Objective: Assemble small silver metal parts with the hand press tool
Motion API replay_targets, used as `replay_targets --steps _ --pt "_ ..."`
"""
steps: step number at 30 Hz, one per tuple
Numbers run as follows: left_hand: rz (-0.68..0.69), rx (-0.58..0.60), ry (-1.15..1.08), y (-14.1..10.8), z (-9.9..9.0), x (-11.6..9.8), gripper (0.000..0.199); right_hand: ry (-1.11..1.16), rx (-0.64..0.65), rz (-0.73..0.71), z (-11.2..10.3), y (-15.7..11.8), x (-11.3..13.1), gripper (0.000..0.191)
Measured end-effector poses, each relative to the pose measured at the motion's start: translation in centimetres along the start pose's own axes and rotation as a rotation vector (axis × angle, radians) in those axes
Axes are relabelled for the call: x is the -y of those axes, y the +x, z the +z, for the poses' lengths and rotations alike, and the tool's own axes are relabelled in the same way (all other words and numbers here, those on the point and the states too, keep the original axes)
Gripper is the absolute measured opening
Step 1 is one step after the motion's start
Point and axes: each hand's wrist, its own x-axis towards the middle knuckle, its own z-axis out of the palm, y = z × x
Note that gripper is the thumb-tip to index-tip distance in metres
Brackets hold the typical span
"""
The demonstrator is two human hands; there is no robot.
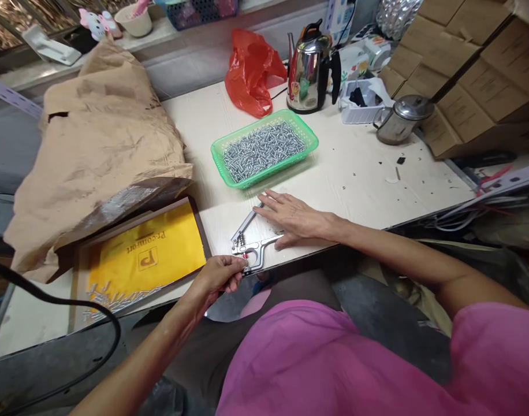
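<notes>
Silver hand-press pliers (pixel 252 247) with a coiled spring lie near the table's front edge, their handles spread apart. My right hand (pixel 297 218) spans the two handles, its fingers stretched over the end of the upper one and its thumb by the lower one. At the jaws, my left hand (pixel 223 271) is closed in a pinch; whatever is between its fingertips is too small to make out. A bit of red shows inside the jaws. Behind the pliers stands a green plastic basket (pixel 221 167) full of small shiny metal pieces (pixel 264 149).
On the left, a yellow-lined tray (pixel 160 234) holds several slim metal pieces (pixel 117 300), below a large brown paper sack (pixel 104 127). A red bag (pixel 251 72), a kettle (pixel 310 72) and a glass pot (pixel 398 121) stand behind. Cardboard boxes (pixel 472 75) rise at right.
</notes>
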Motion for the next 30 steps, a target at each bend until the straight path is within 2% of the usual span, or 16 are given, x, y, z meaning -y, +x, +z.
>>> replay_targets --steps 2,5,12,14,16,18,20,22,25,27,30 --pt "0.001 -0.004 -0.009 0.0 0.1 0.0 0.041 -0.013 0.047 -0.049 0.1 0.8 -1.0 0.104" --pt "0.001 0.0 -0.026 -0.1 0.1 0.0 0.042 -0.023 0.066 -0.074 -0.1 1.6 -1.5 0.099" --pt "0.008 -0.005 -0.041 -0.1 0.2 0.0 0.045 -0.051 0.082 -0.04 -0.9 2.1 -0.6 0.075" --pt "0.012 -0.014 -0.004 -0.4 0.2 0.1 0.045 -0.056 0.082 -0.031 -0.9 2.1 -0.5 0.068" --pt "0.056 -0.07 0.102 -0.8 0.3 0.4 0.043 -0.053 0.079 -0.024 -1.0 1.9 -0.2 0.061" --pt "0.193 -0.222 0.303 -1.4 0.7 0.6 0.038 -0.041 0.077 -0.014 -1.1 1.5 0.1 0.052" --pt "0.432 -0.409 0.545 -1.8 1.4 0.6 0.031 -0.028 0.078 0.004 -1.3 1.1 0.6 0.044" --pt "0.693 -0.53 0.753 -1.7 2.3 0.3 0.025 -0.019 0.08 0.02 -1.4 0.8 0.9 0.04" --pt "0.948 -0.526 0.968 -0.3 3.6 -0.9 0.031 -0.012 0.07 0.025 -1.3 0.5 1.2 0.041" --pt "1.0 -0.487 1.054 1.0 4.0 -1.6 0.038 -0.014 0.065 0.026 -1.1 0.5 1.0 0.046" --pt "0.994 -0.462 1.116 2.4 4.2 -2.4 0.044 -0.023 0.085 0.008 -0.9 0.3 0.4 0.054"
